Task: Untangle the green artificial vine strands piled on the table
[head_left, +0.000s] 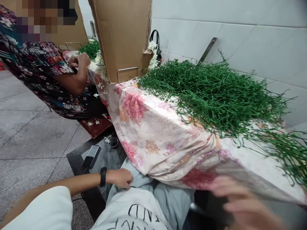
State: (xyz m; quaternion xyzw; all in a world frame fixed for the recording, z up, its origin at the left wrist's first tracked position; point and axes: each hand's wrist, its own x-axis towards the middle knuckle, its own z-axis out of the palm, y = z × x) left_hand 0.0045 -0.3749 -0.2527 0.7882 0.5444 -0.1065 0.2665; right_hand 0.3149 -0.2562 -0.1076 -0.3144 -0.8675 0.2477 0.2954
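My left hand point(121, 178), with a black watch on its wrist, rests on my lap with its fingers curled; whether it holds anything is hidden. My right hand point(242, 199) is raised beside the cloth's hanging edge at the lower right. It is blurred by motion, its fingers look apart, and nothing shows in it. A flowered cloth point(165, 140) covers the long table in front of me. On top lies a large heap of green artificial stems point(216, 92), with a looser bunch point(290, 150) at the right end.
A person in a flowered shirt point(69, 67) sits at the left, hands at white flowers point(98, 60). A cardboard sheet point(124, 35) stands upright in a wire holder. Below are a dark stand with a power bank point(91, 156) and a small round dish point(113, 142).
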